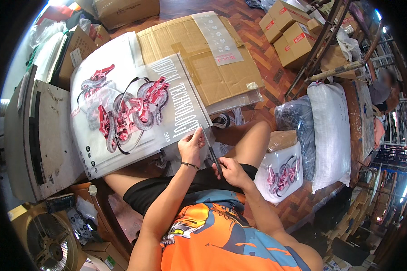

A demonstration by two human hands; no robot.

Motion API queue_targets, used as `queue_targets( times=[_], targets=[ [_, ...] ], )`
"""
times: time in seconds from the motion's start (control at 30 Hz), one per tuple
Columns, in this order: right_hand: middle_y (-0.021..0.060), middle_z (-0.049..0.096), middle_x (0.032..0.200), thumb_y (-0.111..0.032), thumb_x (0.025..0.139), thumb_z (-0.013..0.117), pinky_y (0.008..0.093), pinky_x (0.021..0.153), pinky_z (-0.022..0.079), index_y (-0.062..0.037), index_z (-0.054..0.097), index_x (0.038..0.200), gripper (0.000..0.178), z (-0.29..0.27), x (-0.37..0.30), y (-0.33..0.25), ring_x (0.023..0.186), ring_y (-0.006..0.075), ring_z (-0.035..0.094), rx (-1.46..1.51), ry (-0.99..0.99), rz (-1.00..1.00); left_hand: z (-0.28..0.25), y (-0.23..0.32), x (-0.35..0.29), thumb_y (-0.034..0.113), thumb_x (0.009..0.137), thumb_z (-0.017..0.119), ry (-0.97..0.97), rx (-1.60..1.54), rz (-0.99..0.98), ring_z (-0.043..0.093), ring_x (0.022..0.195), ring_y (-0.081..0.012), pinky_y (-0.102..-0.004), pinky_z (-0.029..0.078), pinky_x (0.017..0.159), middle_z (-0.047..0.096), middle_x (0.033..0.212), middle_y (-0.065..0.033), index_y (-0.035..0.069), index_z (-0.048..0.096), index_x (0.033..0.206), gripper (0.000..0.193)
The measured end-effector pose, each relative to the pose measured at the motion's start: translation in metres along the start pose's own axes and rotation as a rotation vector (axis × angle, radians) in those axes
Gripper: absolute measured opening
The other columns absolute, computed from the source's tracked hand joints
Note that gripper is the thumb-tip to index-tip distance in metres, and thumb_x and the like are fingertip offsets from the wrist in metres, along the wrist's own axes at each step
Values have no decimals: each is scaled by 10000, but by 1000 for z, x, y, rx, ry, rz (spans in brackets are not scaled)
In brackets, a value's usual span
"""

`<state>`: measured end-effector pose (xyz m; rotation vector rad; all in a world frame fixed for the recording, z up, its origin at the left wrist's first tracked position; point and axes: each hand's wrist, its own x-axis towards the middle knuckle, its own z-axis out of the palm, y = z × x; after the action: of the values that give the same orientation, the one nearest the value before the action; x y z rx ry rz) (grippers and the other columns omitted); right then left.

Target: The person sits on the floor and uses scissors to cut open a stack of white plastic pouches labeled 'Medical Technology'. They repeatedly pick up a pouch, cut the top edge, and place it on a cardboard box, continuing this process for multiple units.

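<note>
A clear printed film sheet [178, 97] with a red-and-grey snake design and white lettering lies over other sheets in front of me. My left hand [192, 147] pinches its near right corner between thumb and fingers. In my right hand [231, 173] is a pair of scissors [214, 156] with black handles. Its blades point away from me and lie along the sheet's right edge, just beside my left fingertips. Whether the blades are parted I cannot tell. Beneath the sheets is a flattened brown cardboard piece [165, 34] with a clear plastic strip across it.
A grey machine [49, 135] stands close on the left, with a fan [49, 241] below it. Stacked cartons [294, 43] are at the far right. Nearer on that side are a white sack [328, 135] and a printed white package [280, 178]. Another person [384, 86] is at the right rim.
</note>
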<state>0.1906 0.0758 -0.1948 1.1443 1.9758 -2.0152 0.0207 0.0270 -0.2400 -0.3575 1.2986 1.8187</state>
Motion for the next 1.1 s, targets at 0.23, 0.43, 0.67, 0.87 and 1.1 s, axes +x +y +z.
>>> queue_targets(
  times=[0.23,0.43,0.67,0.87,1.1],
  targets=[
    [41,633,748,-147,1014,569,280,612,504,22,640,907,213,4,3,6,657,116,604,17,-5,24,-3,-1,1,164,917,774,9,93,36,564,616,-84,-223,408,531,662,754,-23,23,716,850,167],
    [72,652,718,-170,1013,566,309,603,507,37,651,928,240,7,10,9,643,142,626,-18,8,14,-6,1,-3,178,905,786,37,117,-30,549,608,-72,-218,407,533,640,745,2,42,703,855,167],
    [91,665,712,-129,1003,534,334,594,509,44,649,931,220,11,28,8,630,163,641,50,43,-68,-1,16,-14,183,907,776,8,-4,-112,417,542,-55,-239,319,505,478,646,69,92,644,784,202],
    [87,659,708,-132,1007,518,330,594,504,34,640,905,230,14,46,4,634,167,636,25,65,-82,12,34,-27,156,898,773,48,27,-152,331,518,-60,-264,262,508,405,609,92,133,605,741,231],
    [80,657,718,-115,1003,515,328,599,500,29,649,891,226,10,63,-1,642,156,625,21,58,-105,10,39,-29,143,893,770,30,14,-152,323,520,-61,-271,248,523,406,603,92,137,616,741,216]
  ],
)
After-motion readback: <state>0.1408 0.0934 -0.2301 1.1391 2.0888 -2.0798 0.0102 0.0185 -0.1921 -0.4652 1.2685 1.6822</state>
